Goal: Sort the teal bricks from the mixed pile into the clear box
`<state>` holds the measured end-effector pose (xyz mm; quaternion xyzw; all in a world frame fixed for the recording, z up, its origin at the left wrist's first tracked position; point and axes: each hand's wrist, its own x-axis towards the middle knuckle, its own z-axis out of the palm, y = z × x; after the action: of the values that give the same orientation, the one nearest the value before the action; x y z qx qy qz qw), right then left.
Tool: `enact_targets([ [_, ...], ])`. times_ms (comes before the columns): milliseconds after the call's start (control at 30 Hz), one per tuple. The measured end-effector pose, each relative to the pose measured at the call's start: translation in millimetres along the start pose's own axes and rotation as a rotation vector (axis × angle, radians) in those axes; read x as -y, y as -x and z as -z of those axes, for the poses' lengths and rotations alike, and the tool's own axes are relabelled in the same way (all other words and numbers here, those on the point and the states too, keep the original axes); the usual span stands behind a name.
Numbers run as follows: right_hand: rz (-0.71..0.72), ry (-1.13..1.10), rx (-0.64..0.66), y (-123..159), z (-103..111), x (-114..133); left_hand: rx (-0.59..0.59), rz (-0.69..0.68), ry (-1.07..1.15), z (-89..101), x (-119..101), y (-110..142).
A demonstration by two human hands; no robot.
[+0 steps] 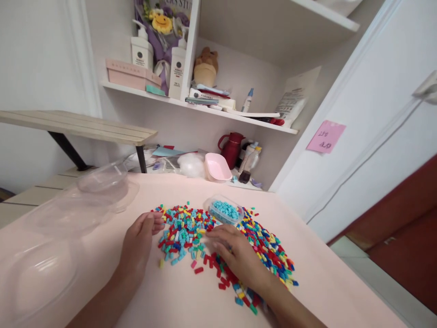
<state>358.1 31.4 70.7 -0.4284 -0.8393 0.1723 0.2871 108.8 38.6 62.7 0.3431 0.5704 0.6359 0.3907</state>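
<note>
Bricks (184, 233) lie partly hidden by the left hand (141, 228) and right hand (238, 249) (fingers (219, 234) bent, their grip unclear).

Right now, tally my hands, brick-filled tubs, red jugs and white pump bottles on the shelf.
Hands (left hand, right hand): 2
Brick-filled tub: 1
Red jug: 1
White pump bottles: 2
Total: 6
Loose bricks overlap too much to count.

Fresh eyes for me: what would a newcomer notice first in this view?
First, the multicoloured bricks spread across the pale pink tabletop, with the left hand at their left edge and the right hand over their middle. Next, just beyond the right hand, a clear tub of light-blue pieces.
</note>
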Motion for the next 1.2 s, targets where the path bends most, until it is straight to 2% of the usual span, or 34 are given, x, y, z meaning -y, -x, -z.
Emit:
enact_targets([
  [133, -0.021, 0.100, 0.074, 1.7, -4.9, 4.0, 0.006, -0.003, -0.017, -1.1, 1.6, -0.3],
  [267, -0.048, 0.238, 0.086, 1.6, -13.3, 11.9, 0.019, -0.005, -0.037, -1.2, 3.8, -2.5],
  [433, -0.050, 0.211, 0.060, 0.2, -20.1, 11.0, 0.041, -0.011, -0.069, 1.1, 4.8, -3.4],
  [733, -0.111, 0.115, 0.139, -1.7, 16.0, -8.9, 0.045, -0.003, -0.096, 0.4, 3.0, -4.6],
  [833, -0.142, 0.088, 0.127, -3.3, 20.0, -14.8, 0.040, 0.008, -0.091, 0.8, 5.3, -6.7],
  [967, -0.164, 0.153, 0.095, -3.5, 14.2, -18.7, 0.038, 0.007, -0.101, 1.1, 7.3, -8.2],
  [1100, -0.171, 0.237, 0.055, -2.2, 7.0, -16.9, 0.047, 0.002, -0.100, 0.5, 5.8, -7.2],
  [1200, -0.167, 0.205, -0.012, -3.0, 5.9, -14.1, 0.047, 0.006, -0.104, 0.2, 4.0, -6.0],
])
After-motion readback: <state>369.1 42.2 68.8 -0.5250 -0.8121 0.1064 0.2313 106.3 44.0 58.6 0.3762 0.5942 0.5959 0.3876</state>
